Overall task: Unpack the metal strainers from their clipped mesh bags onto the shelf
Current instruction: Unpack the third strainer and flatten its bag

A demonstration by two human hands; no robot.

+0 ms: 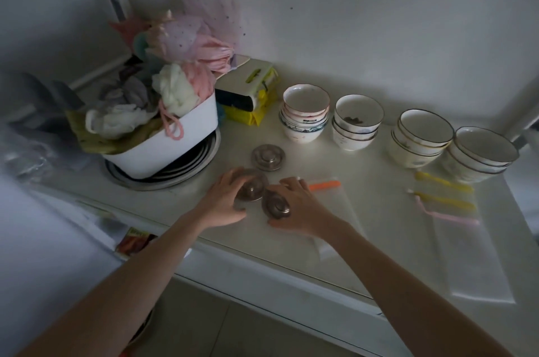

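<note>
One round metal strainer (268,157) lies free on the white shelf (379,240), just beyond my hands. My left hand (226,199) grips a second strainer (252,190) from the left side. My right hand (297,205) holds a third strainer (275,206) close against the second. Under and right of my right hand lies a clear mesh bag (338,210) with an orange clip (323,186) at its top edge. Further right lie more clear bags (472,254) with yellow clips (444,181) and a pink clip (449,218).
Four stacks of ceramic bowls (423,137) line the back of the shelf. At the left a white tub (186,137) full of cloths and bath puffs sits on stacked plates. Behind it lies a white box (245,85) on yellow packets. The shelf's front edge runs below my wrists.
</note>
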